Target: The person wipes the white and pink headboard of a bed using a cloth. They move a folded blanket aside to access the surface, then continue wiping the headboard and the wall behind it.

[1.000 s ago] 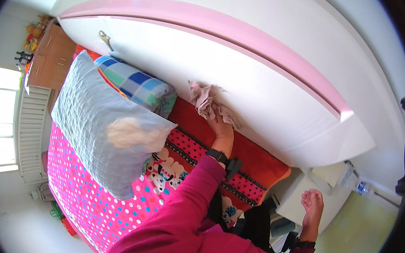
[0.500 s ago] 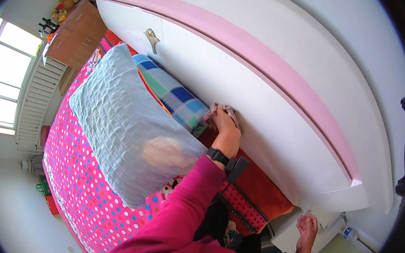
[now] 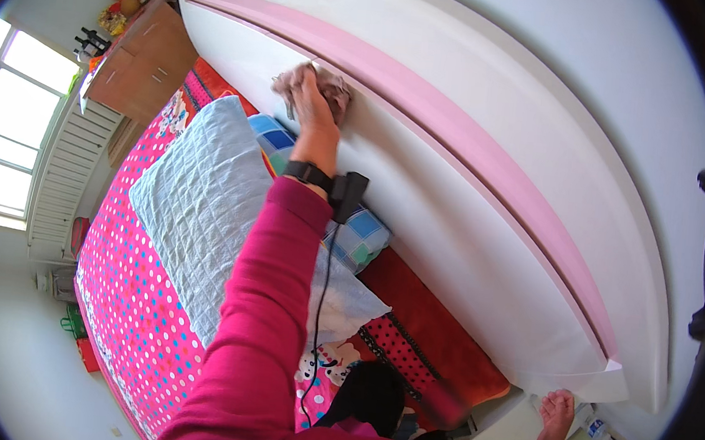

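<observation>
My left hand (image 3: 315, 114) presses a crumpled greyish-pink cloth (image 3: 335, 94) against the white headboard (image 3: 423, 176), just below its pink stripe. The cloth covers the place where the headboard's ornament was visible. Down at the lower right, my right hand (image 3: 556, 412) is raised beside the headboard's near end, fingers curled in, with nothing visible in them. Under my left forearm lie a light blue quilted pillow (image 3: 195, 198) and a blue checked pillow (image 3: 365, 236), the latter against the headboard.
A pink polka-dot bedspread (image 3: 125, 284) and a red-orange cover (image 3: 435, 328) lie on the bed. Beyond stand a wooden cabinet (image 3: 153, 60) and a radiator (image 3: 72, 170) under a window. A white bedside cabinet (image 3: 510, 431) is at lower right. A black cable (image 3: 319, 334) hangs from my left wrist.
My left hand has slid the cloth up and to the left along the headboard, over the ornament. My right hand has moved slightly right and down.
</observation>
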Demonstrator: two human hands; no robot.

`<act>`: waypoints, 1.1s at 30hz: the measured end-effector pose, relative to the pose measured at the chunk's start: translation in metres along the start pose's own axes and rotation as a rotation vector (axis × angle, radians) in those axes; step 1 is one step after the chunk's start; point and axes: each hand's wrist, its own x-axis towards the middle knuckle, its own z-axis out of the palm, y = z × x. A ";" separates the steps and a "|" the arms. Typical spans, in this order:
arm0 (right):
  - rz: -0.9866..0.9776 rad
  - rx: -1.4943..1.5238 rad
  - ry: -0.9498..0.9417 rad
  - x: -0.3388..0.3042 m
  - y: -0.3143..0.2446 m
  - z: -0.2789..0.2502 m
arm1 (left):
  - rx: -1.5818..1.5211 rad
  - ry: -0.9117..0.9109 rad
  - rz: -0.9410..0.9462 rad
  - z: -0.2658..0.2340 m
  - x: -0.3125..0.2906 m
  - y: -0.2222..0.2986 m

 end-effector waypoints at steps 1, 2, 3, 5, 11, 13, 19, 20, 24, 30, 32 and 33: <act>-0.002 0.012 0.018 0.002 -0.001 0.000 | 0.008 -0.140 0.077 0.000 0.011 0.001; -0.037 0.006 -0.004 0.003 -0.003 0.000 | 0.018 -0.255 0.072 -0.001 0.020 0.001; -0.044 -0.006 0.006 0.004 -0.004 0.003 | 0.022 -0.288 0.039 -0.002 0.029 0.002; -0.065 -0.014 0.020 0.001 -0.005 0.008 | 0.045 -0.145 -0.129 -0.007 0.041 0.006; -0.101 0.015 -0.085 -0.010 -0.004 0.015 | 0.246 -0.171 -0.203 -0.016 -0.004 -0.007; -0.079 0.022 -0.101 -0.014 -0.003 0.011 | 0.224 -0.118 0.016 -0.005 -0.048 -0.029; -0.088 0.070 -0.119 -0.026 -0.001 -0.009 | 0.489 -0.261 0.274 0.012 -0.158 -0.046; -0.087 0.072 -0.111 -0.028 0.001 -0.013 | 0.553 -0.265 0.297 0.012 -0.179 -0.052; -0.092 0.118 -0.119 -0.032 0.012 -0.031 | 0.512 -0.313 0.356 0.022 -0.260 -0.075; -0.112 0.139 -0.094 -0.039 0.030 -0.060 | 0.695 -0.440 0.535 0.051 -0.431 -0.102; -0.109 0.164 -0.064 -0.042 0.037 -0.071 | 0.074 -0.370 -0.094 0.063 -0.493 -0.109; -0.120 0.170 -0.050 -0.044 0.041 -0.078 | 0.007 -0.405 -0.165 0.067 -0.519 -0.112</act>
